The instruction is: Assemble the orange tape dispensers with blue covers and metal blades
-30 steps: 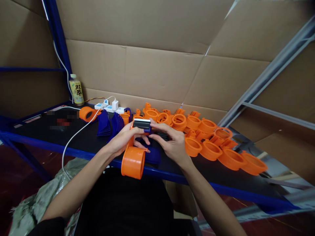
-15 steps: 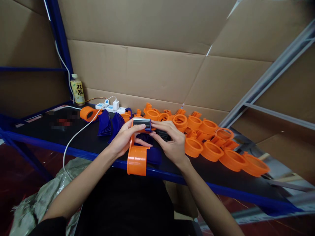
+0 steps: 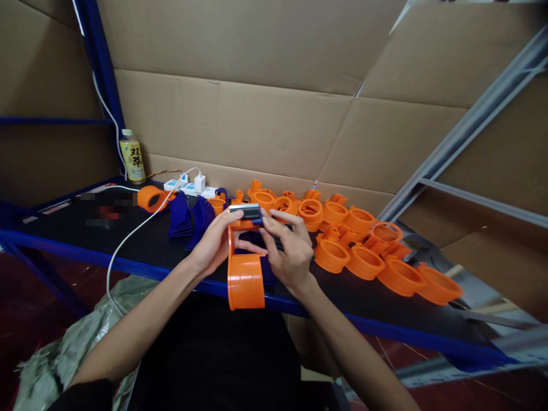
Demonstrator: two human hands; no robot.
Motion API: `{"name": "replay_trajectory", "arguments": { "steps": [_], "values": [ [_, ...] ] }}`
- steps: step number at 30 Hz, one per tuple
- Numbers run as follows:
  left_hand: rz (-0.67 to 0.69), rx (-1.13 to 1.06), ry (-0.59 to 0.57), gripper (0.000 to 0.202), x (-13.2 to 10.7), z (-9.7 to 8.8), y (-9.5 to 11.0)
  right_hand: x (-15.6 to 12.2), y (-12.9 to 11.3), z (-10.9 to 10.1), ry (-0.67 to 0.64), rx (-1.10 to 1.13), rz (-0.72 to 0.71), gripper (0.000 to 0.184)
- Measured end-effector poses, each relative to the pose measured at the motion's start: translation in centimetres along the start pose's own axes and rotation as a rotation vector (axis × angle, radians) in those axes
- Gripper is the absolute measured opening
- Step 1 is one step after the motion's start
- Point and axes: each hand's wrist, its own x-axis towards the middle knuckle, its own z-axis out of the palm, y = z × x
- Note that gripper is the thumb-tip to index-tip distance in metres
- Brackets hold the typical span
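Observation:
My left hand (image 3: 214, 240) grips an orange tape dispenser (image 3: 247, 282) by its upper part, the thumb lying along a black roller (image 3: 250, 213) under a toothed metal strip. Its wide, round orange end hangs down over the table's front edge. Against the right end of the roller, where a dark blue piece (image 3: 259, 216) shows, my right hand (image 3: 291, 248) presses its bent fingers. A dark part behind the right fingers is mostly hidden. Close to my left hand lie stacks of dark blue plastic pieces (image 3: 180, 214).
Several more orange dispensers (image 3: 363, 262) stand in rows on the right of the black table (image 3: 141, 240). One orange dispenser (image 3: 149, 198) lies at left. Behind are a power strip (image 3: 205, 191) and a yellow-labelled bottle (image 3: 133, 157). A white cable (image 3: 128, 235) hangs across the front edge.
The dispenser has turned slightly, its round end swinging right. My right fingers have curled in more around the roller's right end, and my left thumb has drawn back toward its left end.

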Motion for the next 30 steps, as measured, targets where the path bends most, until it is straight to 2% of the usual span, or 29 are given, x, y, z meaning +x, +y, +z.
{"name": "replay_trajectory", "arguments": {
  "steps": [4, 7, 10, 12, 14, 17, 20, 23, 26, 30],
  "values": [
    [-0.038, -0.050, -0.087, 0.034, -0.1, -0.2, 0.9, 0.1, 0.3, -0.2, -0.027, 0.005, -0.036, 0.038],
    [-0.033, -0.031, -0.131, 0.033, -0.1, -0.6, 1.7, 0.6, 0.3, -0.9, -0.104, 0.050, -0.007, 0.037],
    [0.007, 0.001, -0.149, 0.036, 0.1, -1.0, 1.9, 1.4, 0.1, -2.2, -0.158, 0.000, 0.057, 0.033],
    [0.041, 0.017, -0.116, 0.040, 0.3, -1.2, 1.8, 1.8, -0.3, -3.2, -0.151, 0.002, 0.112, 0.031],
    [0.081, 0.029, -0.051, 0.042, 0.5, -1.4, 1.6, 2.1, -0.9, -4.3, -0.189, 0.105, 0.169, 0.030],
    [0.135, 0.043, 0.036, 0.040, 0.5, -1.5, 1.6, 2.1, -2.6, -5.4, -0.363, 0.259, 0.236, 0.030],
    [0.180, 0.049, 0.073, 0.034, 0.3, -1.5, 1.8, 1.7, -4.8, -5.8, -0.489, 0.232, 0.230, 0.036],
    [0.222, 0.057, 0.099, 0.024, 0.0, -1.4, 2.1, 1.3, -6.4, -5.4, -0.465, 0.089, 0.186, 0.049],
    [0.219, 0.098, 0.136, 0.021, 0.0, -1.2, 2.2, 1.3, -6.6, -4.9, -0.417, 0.020, 0.166, 0.041],
    [0.214, 0.137, 0.204, 0.030, 0.1, -1.1, 2.0, 2.0, -5.1, -4.4, -0.359, 0.048, 0.154, 0.033]
  ]
}}
